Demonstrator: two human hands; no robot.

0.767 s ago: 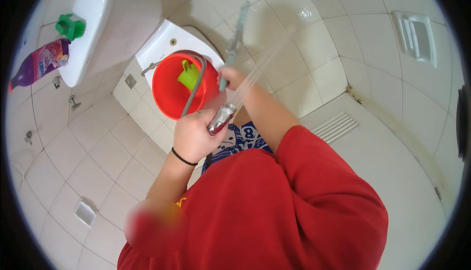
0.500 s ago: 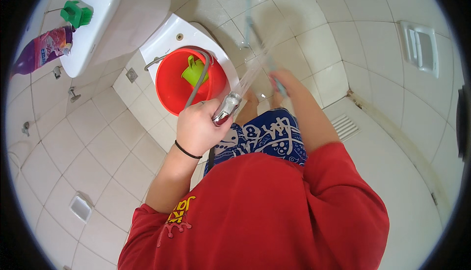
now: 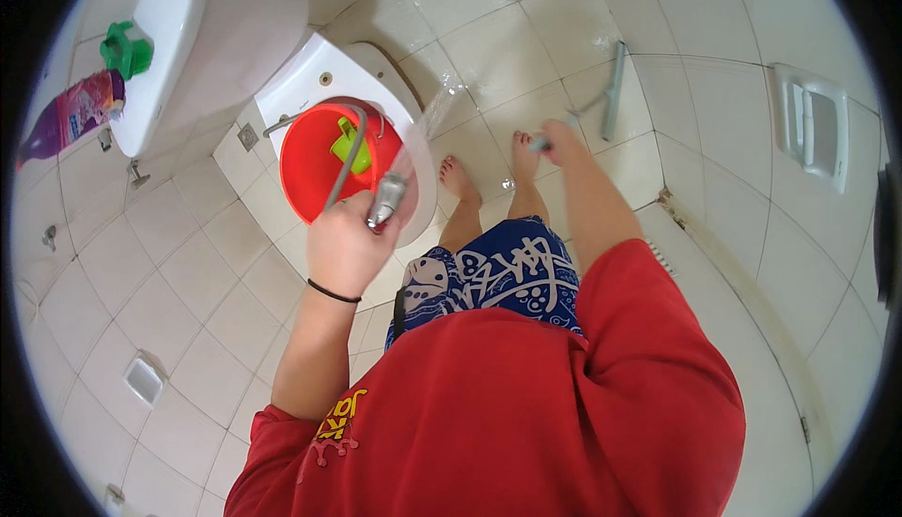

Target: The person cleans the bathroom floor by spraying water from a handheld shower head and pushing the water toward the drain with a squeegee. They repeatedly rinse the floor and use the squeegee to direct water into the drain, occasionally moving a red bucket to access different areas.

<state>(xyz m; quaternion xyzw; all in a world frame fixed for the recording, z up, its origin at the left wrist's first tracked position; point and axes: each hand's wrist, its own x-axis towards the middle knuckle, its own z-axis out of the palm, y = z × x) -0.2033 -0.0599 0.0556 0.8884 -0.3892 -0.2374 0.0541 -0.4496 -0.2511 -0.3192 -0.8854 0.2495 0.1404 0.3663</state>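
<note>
My left hand (image 3: pixel 348 242) is closed around a chrome handheld sprayer (image 3: pixel 387 199), and a thin stream of water leaves it toward the tiled floor ahead. Its grey hose (image 3: pixel 349 164) loops over a red bucket (image 3: pixel 303 162). Inside that bucket lies a lime-green dipper (image 3: pixel 352 143). Gripped in my right hand (image 3: pixel 561 144) is the handle of a floor squeegee, slightly blurred. The pale blue-grey squeegee blade (image 3: pixel 614 92) rests on the floor near the right wall, beyond my feet.
The bucket sits on a white toilet (image 3: pixel 293 85). On the white sink (image 3: pixel 174 52) at far left are a green brush (image 3: pixel 125 50) and a purple bottle (image 3: pixel 75 115). A wall-mounted holder (image 3: pixel 816 127) is on the right. The floor (image 3: pixel 498 56) is wet tile.
The squeegee has swung from straight ahead to the right, its blade now near the right wall. My left hand has turned the sprayer, shifting the water stream to the left.
</note>
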